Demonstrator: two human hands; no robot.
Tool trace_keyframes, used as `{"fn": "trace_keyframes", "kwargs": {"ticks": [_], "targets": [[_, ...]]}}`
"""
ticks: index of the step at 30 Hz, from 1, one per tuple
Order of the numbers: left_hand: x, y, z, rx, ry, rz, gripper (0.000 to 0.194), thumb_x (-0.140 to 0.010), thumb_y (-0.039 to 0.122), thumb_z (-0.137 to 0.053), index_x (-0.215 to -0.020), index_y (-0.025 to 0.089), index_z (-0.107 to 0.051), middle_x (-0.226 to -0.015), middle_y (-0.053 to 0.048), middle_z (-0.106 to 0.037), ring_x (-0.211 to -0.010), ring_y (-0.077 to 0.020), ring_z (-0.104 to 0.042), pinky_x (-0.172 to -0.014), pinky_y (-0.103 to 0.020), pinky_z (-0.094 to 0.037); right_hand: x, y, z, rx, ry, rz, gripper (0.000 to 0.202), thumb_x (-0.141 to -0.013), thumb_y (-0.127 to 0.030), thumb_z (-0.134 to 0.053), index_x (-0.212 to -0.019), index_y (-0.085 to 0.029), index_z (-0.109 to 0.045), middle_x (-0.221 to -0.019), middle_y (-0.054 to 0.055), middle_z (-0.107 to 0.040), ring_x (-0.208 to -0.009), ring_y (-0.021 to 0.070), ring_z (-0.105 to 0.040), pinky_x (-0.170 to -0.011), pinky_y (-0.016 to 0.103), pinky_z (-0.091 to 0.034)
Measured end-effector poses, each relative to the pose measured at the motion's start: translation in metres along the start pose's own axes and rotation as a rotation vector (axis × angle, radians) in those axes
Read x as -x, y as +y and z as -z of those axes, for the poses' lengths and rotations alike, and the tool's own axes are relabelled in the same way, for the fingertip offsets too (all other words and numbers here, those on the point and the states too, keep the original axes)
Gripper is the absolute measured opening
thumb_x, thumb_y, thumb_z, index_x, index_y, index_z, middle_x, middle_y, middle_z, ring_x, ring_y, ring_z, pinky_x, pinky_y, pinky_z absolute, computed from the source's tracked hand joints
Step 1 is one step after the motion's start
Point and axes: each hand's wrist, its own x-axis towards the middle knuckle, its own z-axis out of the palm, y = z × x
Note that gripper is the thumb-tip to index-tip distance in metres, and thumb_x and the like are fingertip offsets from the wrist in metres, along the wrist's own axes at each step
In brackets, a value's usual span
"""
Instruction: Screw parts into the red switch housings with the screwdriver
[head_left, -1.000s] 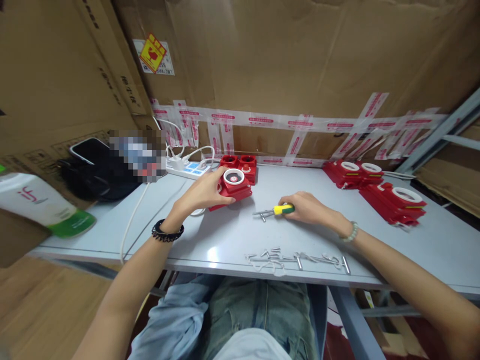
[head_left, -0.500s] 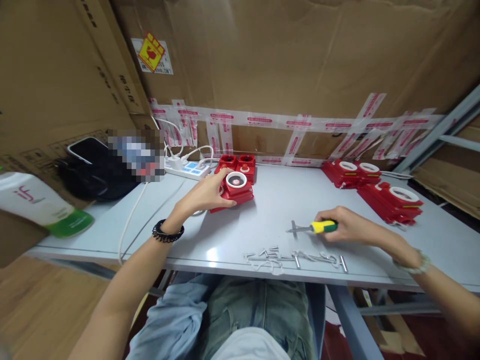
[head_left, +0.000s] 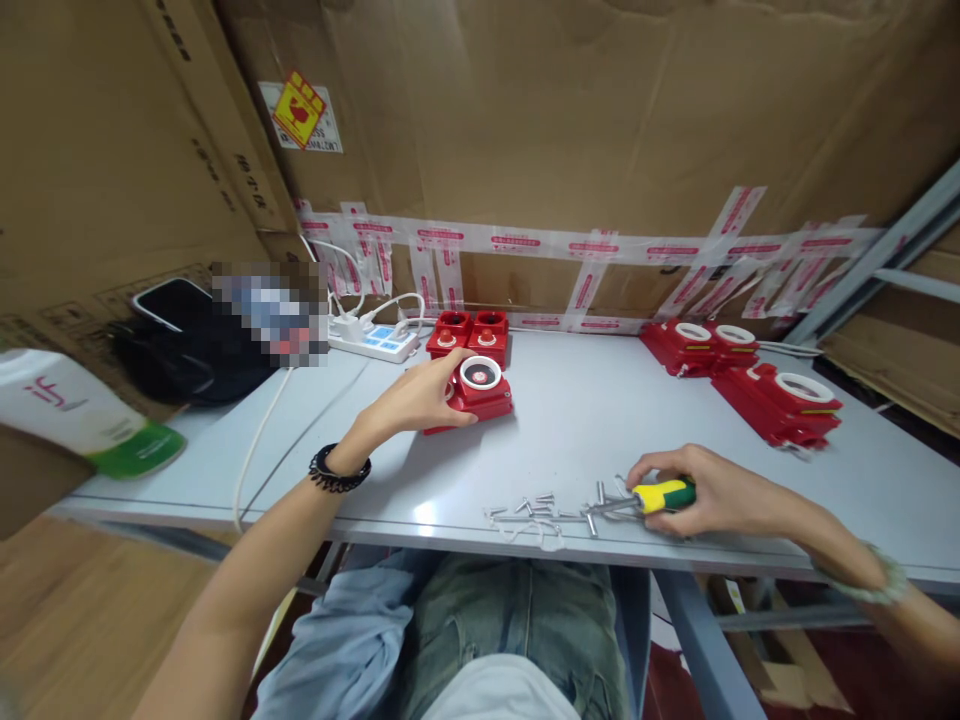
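Note:
My left hand [head_left: 431, 392] is closed around a red housing [head_left: 491, 405] with a white ring on its top face. In my right hand [head_left: 701, 490] is a screwdriver [head_left: 665, 495] with a yellow and green handle, its shaft pointing left. The shaft lies low over loose metal screws and pins [head_left: 540, 503] near the table's front edge. A small metal crosspiece [head_left: 601, 492] shows beside the shaft; whether it touches the tool I cannot tell. Behind the held housing stand two smaller red units [head_left: 489, 338].
Several red housings [head_left: 780, 400] with white rings stand at the right. A white power strip [head_left: 379, 340] with cables lies at the back left. Further left are a black bag [head_left: 199, 350] with a phone [head_left: 174, 303] and a white and green bottle [head_left: 90, 415]. Cardboard [head_left: 525, 120] walls the back.
My right hand has moved down and slightly right with the screwdriver, toward the loose screws and pins. My left hand and the red housing have shifted slightly down and right.

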Motion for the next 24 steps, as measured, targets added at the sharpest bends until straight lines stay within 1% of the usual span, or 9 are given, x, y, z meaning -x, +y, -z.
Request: {"fn": "trace_keyframes", "kwargs": {"ticks": [3,6,12,15,17,18,21,22,24], "targets": [[0.000,-0.001,-0.001,-0.011,-0.005,-0.001,0.069,-0.069,0.039,-0.074,-0.129,0.022,-0.046,-0.115,-0.008,-0.066,-0.099,-0.0296,-0.063,-0.086,-0.038,-0.047,-0.002,-0.010,-0.004,0.130,0.057,0.029,0.030,-0.071,-0.027,-0.063,-0.099,-0.023,-0.073,-0.081,0.000,-0.071,-0.068,0.0147,-0.057,-0.065,0.025,-0.039],[0.000,-0.002,-0.001,-0.014,-0.011,-0.008,0.069,-0.069,0.039,-0.074,-0.130,0.022,-0.045,-0.115,-0.008,-0.066,-0.099,-0.0295,-0.063,-0.085,-0.038,-0.047,-0.002,-0.014,-0.006,0.206,0.066,0.035,0.029,-0.069,-0.020,-0.058,-0.093,-0.023,-0.073,-0.083,0.001,-0.073,-0.070,0.0158,-0.060,-0.068,0.026,-0.039],[0.000,0.001,-0.005,-0.017,-0.022,-0.012,0.064,-0.068,0.039,-0.074,-0.124,0.022,-0.048,-0.110,-0.007,-0.067,-0.094,-0.0291,-0.064,-0.079,-0.036,-0.047,0.006,-0.008,-0.004,0.229,0.045,0.031,0.028,-0.069,-0.016,-0.053,-0.088,-0.023,-0.072,-0.075,-0.001,-0.070,-0.065,0.0147,-0.056,-0.065,0.027,-0.037],[-0.002,0.004,-0.012,-0.002,-0.037,-0.051,0.064,-0.068,0.040,-0.075,-0.124,0.021,-0.048,-0.113,-0.008,-0.066,-0.098,-0.0301,-0.064,-0.082,-0.038,-0.047,0.010,-0.011,-0.002,0.201,0.023,0.032,0.027,-0.067,-0.015,-0.054,-0.087,-0.022,-0.071,-0.077,0.000,-0.069,-0.066,0.0146,-0.055,-0.065,0.027,-0.038],[-0.003,0.006,-0.018,0.033,-0.059,-0.097,0.068,-0.068,0.042,-0.076,-0.127,0.021,-0.047,-0.120,-0.009,-0.065,-0.104,-0.0311,-0.063,-0.087,-0.039,-0.046,0.011,-0.015,-0.001,0.135,0.019,0.022,0.024,-0.071,-0.019,-0.058,-0.091,-0.022,-0.070,-0.074,0.000,-0.067,-0.064,0.0145,-0.054,-0.063,0.027,-0.039],[-0.004,0.008,-0.021,0.057,-0.076,-0.122,0.071,-0.068,0.042,-0.076,-0.129,0.021,-0.046,-0.123,-0.010,-0.063,-0.106,-0.0313,-0.062,-0.088,-0.039,-0.046,0.011,-0.017,0.001,0.094,0.036,0.012,0.022,-0.074,-0.025,-0.060,-0.094,-0.022,-0.069,-0.073,-0.001,-0.065,-0.063,0.0145,-0.053,-0.062,0.027,-0.039],[-0.004,0.012,-0.029,0.128,-0.142,-0.183,0.076,-0.068,0.045,-0.078,-0.133,0.022,-0.045,-0.126,-0.010,-0.062,-0.108,-0.0306,-0.062,-0.089,-0.038,-0.047,0.008,-0.022,0.009,0.003,0.163,0.005,0.037,-0.078,-0.046,-0.066,-0.105,-0.022,-0.062,-0.071,-0.001,-0.060,-0.063,0.0146,-0.050,-0.059,0.027,-0.040],[-0.005,0.014,-0.031,0.153,-0.160,-0.202,0.076,-0.068,0.045,-0.078,-0.133,0.022,-0.045,-0.125,-0.009,-0.063,-0.108,-0.0301,-0.062,-0.089,-0.038,-0.047,0.007,-0.023,0.013,-0.020,0.215,0.025,0.041,-0.078,-0.049,-0.066,-0.109,-0.022,-0.058,-0.072,-0.001,-0.058,-0.063,0.0142,-0.050,-0.059,0.026,-0.040],[-0.005,0.017,-0.034,0.214,-0.176,-0.247,0.077,-0.068,0.047,-0.079,-0.132,0.023,-0.046,-0.125,-0.008,-0.063,-0.108,-0.0290,-0.062,-0.091,-0.038,-0.047,0.005,-0.025,0.022,-0.083,0.300,0.086,0.039,-0.082,-0.048,-0.063,-0.111,-0.024,-0.050,-0.074,-0.003,-0.056,-0.061,0.0122,-0.048,-0.056,0.025,-0.040]]}}
